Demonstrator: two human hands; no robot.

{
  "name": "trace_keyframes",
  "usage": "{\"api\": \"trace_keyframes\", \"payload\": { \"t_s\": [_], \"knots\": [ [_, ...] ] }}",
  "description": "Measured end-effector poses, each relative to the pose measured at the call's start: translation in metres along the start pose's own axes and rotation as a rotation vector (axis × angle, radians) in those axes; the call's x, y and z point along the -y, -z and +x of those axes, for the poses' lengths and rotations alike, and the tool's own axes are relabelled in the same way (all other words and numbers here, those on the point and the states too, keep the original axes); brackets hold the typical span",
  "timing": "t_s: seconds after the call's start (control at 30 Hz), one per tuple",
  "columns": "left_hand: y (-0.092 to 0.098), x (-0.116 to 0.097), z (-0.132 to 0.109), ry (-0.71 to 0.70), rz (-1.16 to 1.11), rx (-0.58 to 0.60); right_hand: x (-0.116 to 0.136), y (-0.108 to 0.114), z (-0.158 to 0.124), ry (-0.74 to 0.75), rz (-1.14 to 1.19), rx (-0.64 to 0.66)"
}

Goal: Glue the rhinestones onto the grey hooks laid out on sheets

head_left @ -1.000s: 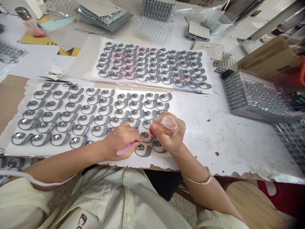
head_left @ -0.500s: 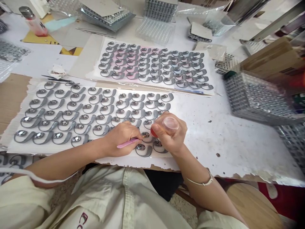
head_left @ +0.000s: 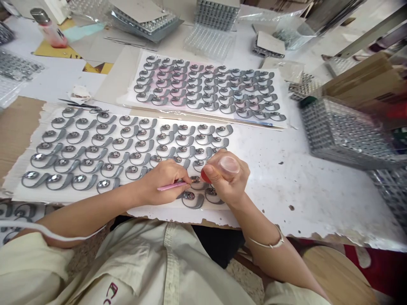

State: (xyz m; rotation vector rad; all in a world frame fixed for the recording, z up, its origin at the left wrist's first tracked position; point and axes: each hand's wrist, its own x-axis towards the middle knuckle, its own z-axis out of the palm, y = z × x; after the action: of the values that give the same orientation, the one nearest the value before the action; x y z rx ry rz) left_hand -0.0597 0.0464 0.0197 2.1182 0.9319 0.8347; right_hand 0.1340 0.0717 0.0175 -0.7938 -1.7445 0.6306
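Observation:
My left hand [head_left: 167, 182] is closed around a slim pink tool [head_left: 171, 186], whose tip points right at a grey curved band with a round shiny jewelled piece [head_left: 196, 179]. My right hand [head_left: 233, 182] grips a small clear bottle with a red end [head_left: 228, 164], tipped over beside that same piece. The red end points down and left, and fingers partly hide it. Around both hands, rows of similar grey bands [head_left: 85, 181] lie on a white sheet [head_left: 34, 190]. Two more bands [head_left: 192, 199] sit just below my hands.
A second sheet of banded pieces [head_left: 206, 87] lies farther back. Stacked clear trays of small shiny parts [head_left: 343, 131] stand at the right, near cardboard [head_left: 362, 76]. Dark tweezers [head_left: 76, 104] and a pink bottle with a grey cap [head_left: 49, 29] are at the left.
The view has shifted slightly. My left hand and the pink tool have moved a little up and right; my right hand holds the bottle in nearly the same place.

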Motion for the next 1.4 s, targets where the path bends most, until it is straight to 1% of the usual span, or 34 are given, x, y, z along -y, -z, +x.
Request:
{"api": "trace_keyframes", "payload": {
  "t_s": [0.13,0.7,0.77,0.83,0.87,0.93,1.0,1.03,1.1,1.2,1.3,1.4],
  "knots": [
    [0.002,-0.001,0.002,0.001,0.000,0.016,0.000,-0.001,0.001,0.002,0.003,-0.006],
    [0.003,-0.001,0.001,-0.010,0.017,0.015,0.000,-0.004,0.000,0.025,0.033,-0.020],
    [0.003,-0.001,0.001,-0.007,0.009,0.013,0.001,-0.003,0.000,-0.010,0.048,-0.013],
    [0.003,-0.001,0.000,-0.012,0.001,0.008,0.000,0.002,0.003,-0.094,0.095,-0.041],
    [0.002,0.000,0.000,-0.018,0.000,0.011,-0.002,0.007,0.007,-0.154,0.125,-0.089],
    [0.001,0.001,-0.001,-0.051,0.026,0.026,-0.009,0.022,0.017,-0.280,0.177,-0.260],
    [0.000,0.002,-0.002,-0.121,0.095,0.047,-0.019,0.045,0.027,-0.381,0.206,-0.451],
    [0.000,0.002,-0.003,-0.164,0.136,0.051,-0.024,0.058,0.031,-0.424,0.241,-0.513],
    [0.000,0.001,-0.004,-0.233,0.210,0.049,-0.033,0.084,0.032,-0.564,0.308,-0.527],
    [0.002,-0.003,-0.005,-0.277,0.264,0.029,-0.040,0.117,0.017,-0.724,0.364,-0.494],
    [0.008,-0.009,-0.006,-0.290,0.295,0.046,-0.039,0.139,-0.010,-0.826,0.373,-0.468],
    [0.010,-0.012,-0.006,-0.255,0.335,0.120,-0.033,0.152,-0.033,-0.904,0.413,-0.443]
  ]
}}
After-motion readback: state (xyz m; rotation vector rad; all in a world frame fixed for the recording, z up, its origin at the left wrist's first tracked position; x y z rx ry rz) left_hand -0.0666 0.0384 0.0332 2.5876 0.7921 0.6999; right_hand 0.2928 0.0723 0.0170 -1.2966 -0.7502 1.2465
